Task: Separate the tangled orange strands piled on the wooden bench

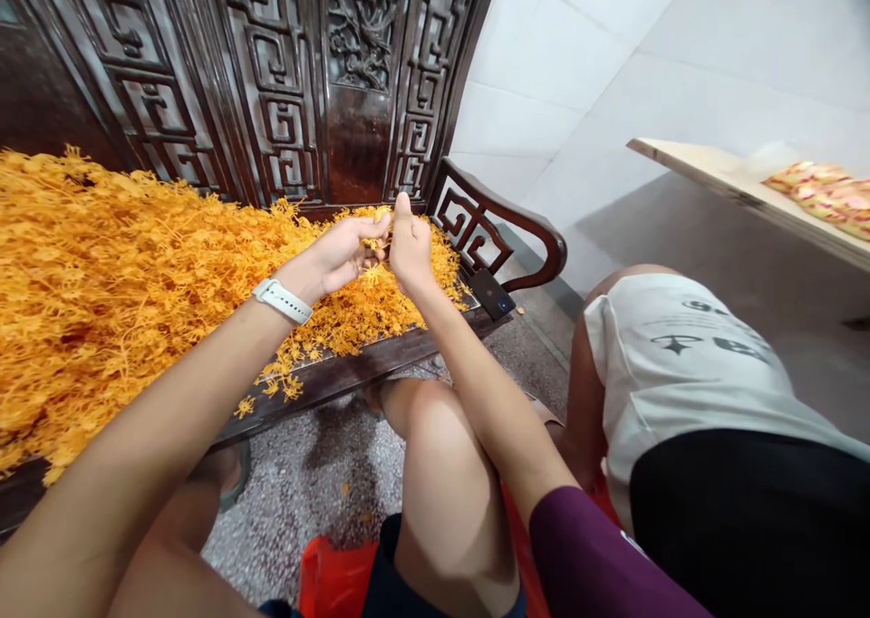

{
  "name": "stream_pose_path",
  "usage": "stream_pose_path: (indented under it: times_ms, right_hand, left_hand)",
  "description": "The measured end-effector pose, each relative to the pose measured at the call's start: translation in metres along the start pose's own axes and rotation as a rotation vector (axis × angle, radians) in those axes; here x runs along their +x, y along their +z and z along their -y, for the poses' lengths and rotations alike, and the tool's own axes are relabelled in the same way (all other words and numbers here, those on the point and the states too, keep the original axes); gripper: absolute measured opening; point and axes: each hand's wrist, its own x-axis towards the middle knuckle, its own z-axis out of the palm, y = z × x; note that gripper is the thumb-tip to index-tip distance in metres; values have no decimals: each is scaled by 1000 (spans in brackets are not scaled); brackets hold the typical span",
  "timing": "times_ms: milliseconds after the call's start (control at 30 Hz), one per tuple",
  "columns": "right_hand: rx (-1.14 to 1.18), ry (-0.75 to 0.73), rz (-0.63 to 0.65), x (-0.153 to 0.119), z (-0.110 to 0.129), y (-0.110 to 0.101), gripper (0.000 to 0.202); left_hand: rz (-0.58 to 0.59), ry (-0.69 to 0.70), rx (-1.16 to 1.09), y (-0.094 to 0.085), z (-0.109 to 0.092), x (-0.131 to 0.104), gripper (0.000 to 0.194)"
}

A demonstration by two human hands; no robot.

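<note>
A large heap of orange plastic flower pieces [136,292] covers the seat of a dark carved wooden bench [360,147]. Over the heap's right part, my left hand [346,251], with a white watch band on its wrist, has its thumb and fingers closed around a small orange piece. Close beside it, my right hand [411,248] is raised with the thumb up and the fingers curled inward; what it holds, if anything, is hidden behind the hand. Loose orange pieces lie below both hands and along the seat's front edge.
A dark phone [492,294] lies at the bench's right end near the curved armrest [554,246]. At the right, a person in a white shirt [686,346] bends forward. Above them a wooden shelf [720,169] bears patterned packets [826,197]. Red plastic [336,573] shows below.
</note>
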Motion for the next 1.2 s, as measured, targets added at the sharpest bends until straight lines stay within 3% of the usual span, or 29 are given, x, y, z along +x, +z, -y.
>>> stream_pose_path:
  times_ms: [233,400,600,733,833,933,1000,1100,1200]
  right_hand:
    - [46,41,97,5,-3,-3,64]
    - [156,75,153,2,-6,-1,67]
    - [231,211,193,-1,3,-10,70]
    - [296,207,206,-4,22,-21,73]
    - [299,184,251,-12,40,-26,73]
    - [231,174,328,-11,47,-32,69]
    - [224,134,293,2,39,-38,65]
    - [211,115,142,33,9,-51,69]
    - [-92,150,28,53,-27,-59,80]
  left_hand:
    - [-42,-30,-29,0,-1,2,29]
    - [10,-87,-76,-10,-2,6,29]
    - [160,-187,-133,-10,-8,4,32]
    - [166,-58,-161,-7,-14,-1,38]
    - [45,99,-140,-10,-22,0,38]
    - [-70,139,-65,-21,-31,7,27]
    - [-119,158,-18,-30,-37,12,18]
    - [-201,241,67,-45,-44,16,15]
    - [-252,300,136,-54,-48,16,11]
